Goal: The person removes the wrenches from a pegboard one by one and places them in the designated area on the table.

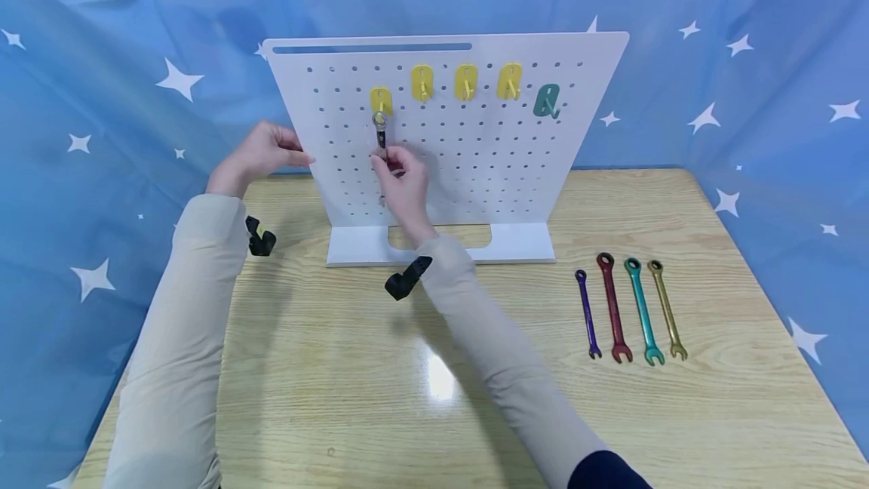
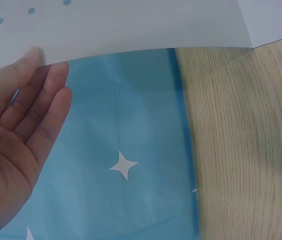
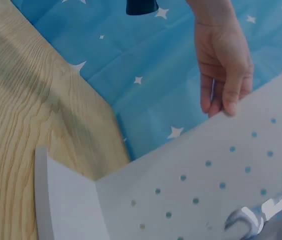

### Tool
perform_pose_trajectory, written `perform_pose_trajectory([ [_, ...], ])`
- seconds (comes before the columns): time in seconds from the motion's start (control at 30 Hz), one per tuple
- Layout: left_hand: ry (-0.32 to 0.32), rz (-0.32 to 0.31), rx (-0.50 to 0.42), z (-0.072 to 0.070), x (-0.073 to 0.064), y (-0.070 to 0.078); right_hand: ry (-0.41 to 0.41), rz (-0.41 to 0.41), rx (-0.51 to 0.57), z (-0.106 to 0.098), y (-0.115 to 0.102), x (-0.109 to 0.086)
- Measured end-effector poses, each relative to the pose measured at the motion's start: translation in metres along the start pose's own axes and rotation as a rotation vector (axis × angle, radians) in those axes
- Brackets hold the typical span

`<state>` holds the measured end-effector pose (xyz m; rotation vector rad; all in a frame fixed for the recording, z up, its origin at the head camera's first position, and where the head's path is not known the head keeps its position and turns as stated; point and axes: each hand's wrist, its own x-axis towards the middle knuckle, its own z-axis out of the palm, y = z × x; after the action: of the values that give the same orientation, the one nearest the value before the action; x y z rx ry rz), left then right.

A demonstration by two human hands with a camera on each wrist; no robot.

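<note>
A white pegboard (image 1: pixel 448 206) stands upright on the table, with a row of yellow hooks and a green hook (image 1: pixel 546 100) on its front. My left hand (image 1: pixel 261 151) pinches its left edge, the thumb on the front face and the fingers behind. Before the board, my right hand (image 1: pixel 407 186) grips a silver combination wrench (image 1: pixel 381 133) around its shaft. The wrench hangs upright, its ring end at the leftmost yellow hook (image 1: pixel 382 99); whether the ring is over the hook I cannot tell. Its open end (image 3: pixel 246 222) shows in the right wrist view.
Right of the board, a purple wrench (image 1: pixel 588 315), a red wrench (image 1: pixel 614 308), a teal wrench (image 1: pixel 643 312) and a gold wrench (image 1: pixel 667 309) lie side by side on the wooden table (image 1: pixel 326 383). A blue cloth with white stars (image 1: pixel 760 96) hangs behind.
</note>
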<state>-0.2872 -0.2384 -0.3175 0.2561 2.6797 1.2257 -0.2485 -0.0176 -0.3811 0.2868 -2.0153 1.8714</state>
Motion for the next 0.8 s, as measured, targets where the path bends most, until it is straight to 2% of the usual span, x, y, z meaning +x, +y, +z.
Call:
perform_pose_trajectory([
  [0.13,-0.008,-0.016,0.002,-0.001,0.000,0.000,-0.078,0.001,0.035,-0.008,0.000,-0.005],
  [0.33,-0.012,-0.019,0.006,-0.001,0.001,0.000,-0.168,-0.008,0.081,-0.024,-0.028,-0.016],
  [0.57,-0.016,-0.017,0.009,-0.001,0.001,0.000,-0.250,0.137,0.183,-0.036,-0.024,-0.014],
  [0.8,-0.020,-0.031,0.006,-0.001,0.000,0.002,-0.266,0.234,0.228,-0.045,-0.040,-0.015],
])
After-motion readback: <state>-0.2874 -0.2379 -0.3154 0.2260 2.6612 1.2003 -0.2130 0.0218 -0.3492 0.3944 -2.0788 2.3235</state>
